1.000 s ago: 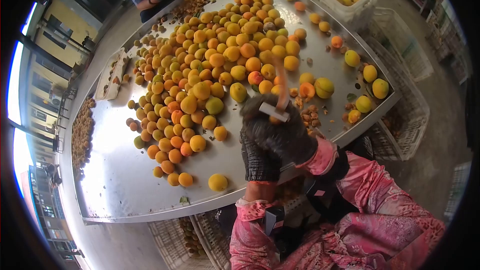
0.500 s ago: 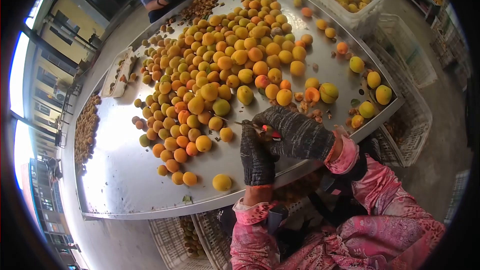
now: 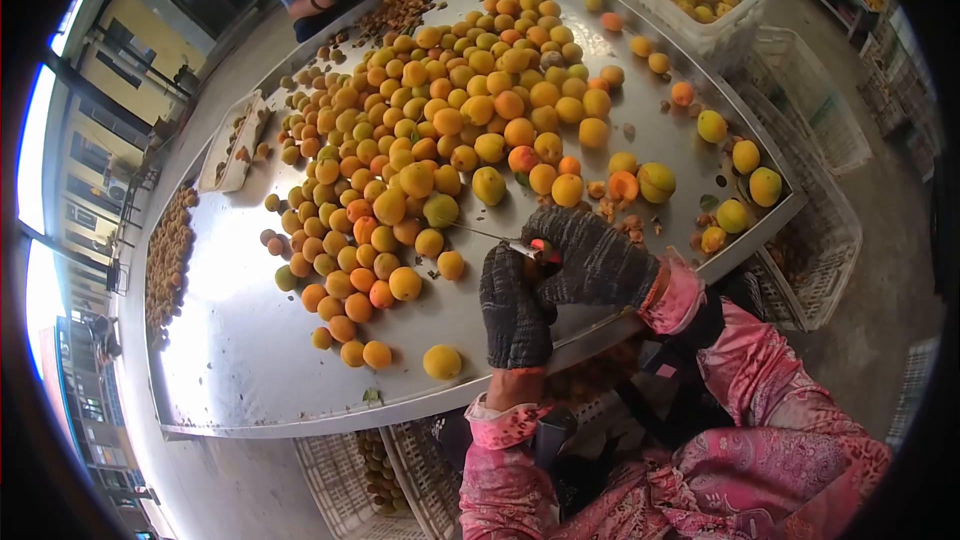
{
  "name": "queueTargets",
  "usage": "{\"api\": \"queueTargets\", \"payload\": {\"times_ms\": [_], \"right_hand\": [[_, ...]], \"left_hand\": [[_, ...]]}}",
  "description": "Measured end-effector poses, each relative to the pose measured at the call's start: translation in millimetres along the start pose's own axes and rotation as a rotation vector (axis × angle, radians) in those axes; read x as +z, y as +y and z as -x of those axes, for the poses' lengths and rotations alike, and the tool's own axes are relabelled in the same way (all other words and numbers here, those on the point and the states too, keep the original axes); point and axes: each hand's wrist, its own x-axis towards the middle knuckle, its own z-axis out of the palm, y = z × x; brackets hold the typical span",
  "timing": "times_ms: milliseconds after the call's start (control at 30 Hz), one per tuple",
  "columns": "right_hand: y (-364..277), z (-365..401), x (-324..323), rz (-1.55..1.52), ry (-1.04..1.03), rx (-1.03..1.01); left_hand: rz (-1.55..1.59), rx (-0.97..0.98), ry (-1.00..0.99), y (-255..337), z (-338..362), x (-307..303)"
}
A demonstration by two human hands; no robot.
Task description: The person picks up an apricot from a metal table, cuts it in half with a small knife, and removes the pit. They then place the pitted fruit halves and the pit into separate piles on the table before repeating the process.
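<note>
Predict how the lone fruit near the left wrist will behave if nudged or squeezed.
The lone fruit will probably roll easily when nudged: it looks round and sits on the smooth metal table with no other fruit touching it. It may bruise under a hard squeeze, since the split fruit shows fleshy orange insides.

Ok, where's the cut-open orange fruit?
In the head view, the cut-open fruit lies right of centre on the metal table, left of a yellow-green fruit, beyond the right hand.
</note>
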Motion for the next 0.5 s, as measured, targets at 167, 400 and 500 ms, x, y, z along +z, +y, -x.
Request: {"api": "queueTargets", "payload": {"times_ms": [167,400,500], "right_hand": [[-1,1,2,0.144,0.010,-0.102],[6,3,-2,-0.090,0.007,-0.020],[3,4,-10,-0.426,-0.121,0.109]], "left_hand": [[0.383,-0.597,0.077,24,-2,-3],[0.076,-0.035,-0.188,-9,-11,-20],[0.020,0.110,-0.333,3,-8,-22]]}}
